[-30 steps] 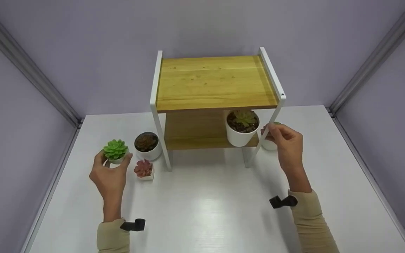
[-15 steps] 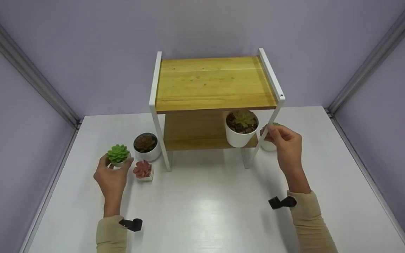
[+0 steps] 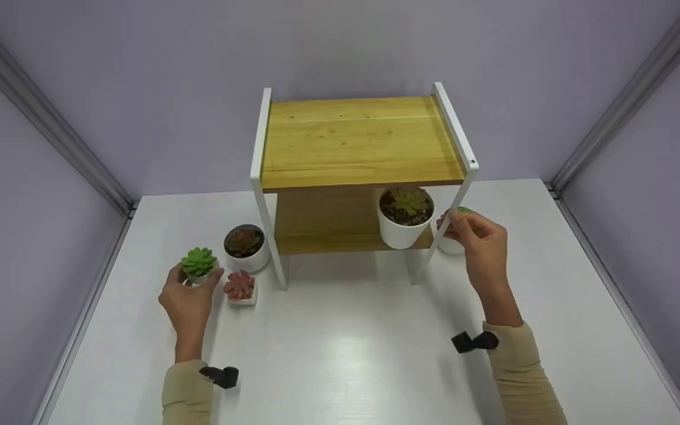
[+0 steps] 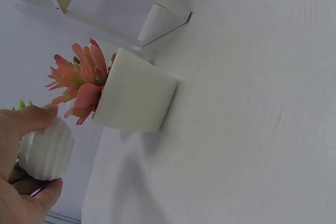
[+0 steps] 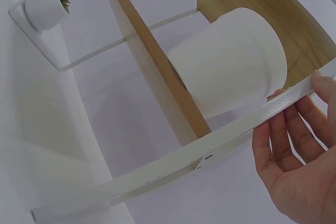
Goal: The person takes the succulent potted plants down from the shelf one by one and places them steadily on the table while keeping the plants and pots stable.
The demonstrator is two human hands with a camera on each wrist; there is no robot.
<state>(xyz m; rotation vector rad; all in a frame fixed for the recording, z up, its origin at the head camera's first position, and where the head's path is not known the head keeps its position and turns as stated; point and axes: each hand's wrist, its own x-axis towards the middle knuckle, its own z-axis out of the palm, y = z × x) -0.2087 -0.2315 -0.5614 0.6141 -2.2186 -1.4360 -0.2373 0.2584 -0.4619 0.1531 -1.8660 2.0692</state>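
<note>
My left hand (image 3: pixel 189 301) pinches a small white ribbed pot (image 4: pixel 46 150) holding a bright green succulent (image 3: pixel 199 261). A shadow falls on the table below it in the left wrist view. Just right of it stands a square white pot (image 4: pixel 135 93) with a pink succulent (image 3: pixel 239 285). Behind that is a round white pot (image 3: pixel 248 261) with a brownish succulent. My right hand (image 3: pixel 484 248) grips the right front post (image 5: pixel 283 100) of a two-tier wooden shelf (image 3: pixel 358 141), thumb on one side and fingers on the other. A larger white pot (image 5: pixel 231 61) with a succulent stands on the lower tier.
Another white pot (image 3: pixel 451 245) with a plant stands to the right of the shelf, partly hidden behind my right hand. The shelf's left front leg (image 3: pixel 278 260) is close to the round pot. Walls bound the white table (image 3: pixel 340 348) at the back and sides.
My left hand has brought the green succulent slightly right and toward me, close to the pink one's pot. The right hand keeps its grip on the post.
</note>
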